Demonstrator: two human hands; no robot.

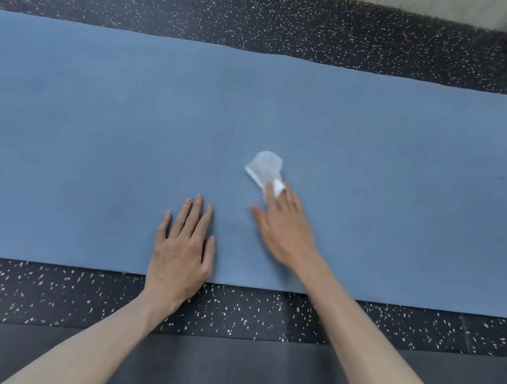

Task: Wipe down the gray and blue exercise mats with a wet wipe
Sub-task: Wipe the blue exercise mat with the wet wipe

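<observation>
Wipe (265,167) lies mid-way across the blue mat (95,106), pressed flat under the straight fingers (290,200) of the right hand (283,228). The left hand (183,247) rests open and flat near the mat's near edge, holding nothing. The blue mat seems mid-wipe; the next stroke needs steady downward pressure. Count: one wipe, two mats, with the gray mat (253,378) nearest, across a strip of speckled floor (39,289).

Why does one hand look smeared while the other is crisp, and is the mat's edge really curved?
Head view: the right hand and wet wipe are motion-blurred, the left hand flat on the blue mat is sharp; its wide-angle lens likely bows the mat's far edge; lighting is soft, without glare.
</observation>
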